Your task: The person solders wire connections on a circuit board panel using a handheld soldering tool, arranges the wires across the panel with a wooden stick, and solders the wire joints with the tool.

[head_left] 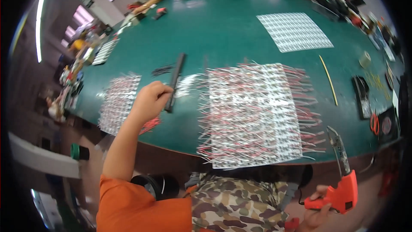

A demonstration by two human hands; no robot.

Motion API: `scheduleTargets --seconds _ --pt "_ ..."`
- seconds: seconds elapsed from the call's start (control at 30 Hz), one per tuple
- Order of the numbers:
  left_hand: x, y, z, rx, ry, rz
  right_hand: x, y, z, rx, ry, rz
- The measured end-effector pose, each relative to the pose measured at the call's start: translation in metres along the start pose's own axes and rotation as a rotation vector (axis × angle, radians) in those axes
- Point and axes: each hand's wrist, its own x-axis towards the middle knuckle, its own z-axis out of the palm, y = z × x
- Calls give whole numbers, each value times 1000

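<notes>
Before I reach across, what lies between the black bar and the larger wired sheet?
White strands lie between the black bar and the larger wired sheet, in the head view.

One held red pistol-shaped soldering gun shows. There is one long black bar and one thin yellow stick.

Left hand blurred; fingertips' grip on dark bar unclear. Just right of them, white wires smear together. Below them, red wires part-hidden by forearm. Right hand's fingers partly behind red soldering gun; wrist cut off at lower edge.
</notes>
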Motion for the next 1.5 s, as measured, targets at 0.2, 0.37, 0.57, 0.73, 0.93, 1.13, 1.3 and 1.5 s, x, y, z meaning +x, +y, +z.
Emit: scheduleTargets --seconds 0.2,0.37,0.57,0.73,0.93,1.13,1.3,1.5 --pt "24 -48 15 -19 -47 -9 2 -12 16 208 -30 329" --pt "61 -54 41 307 -157 215 2 -15 42 290 -53 241" --pt "70 -53 58 440 -243 275 -2 -19 54 88 6 233" --pt "59 -54 67 447 -88 326 3 -20 59 138 -3 281" --pt "58 -64 67 476 2 505 9 -9 63 39 -10 109" --pt "63 -65 65 442 23 494 5 -12 53 102 -42 164" --pt "68 -54 62 497 -79 428 7 -12 50 140 -38 141" --pt "73 -38 66 679 -131 426 2 -12 40 140 6 160"
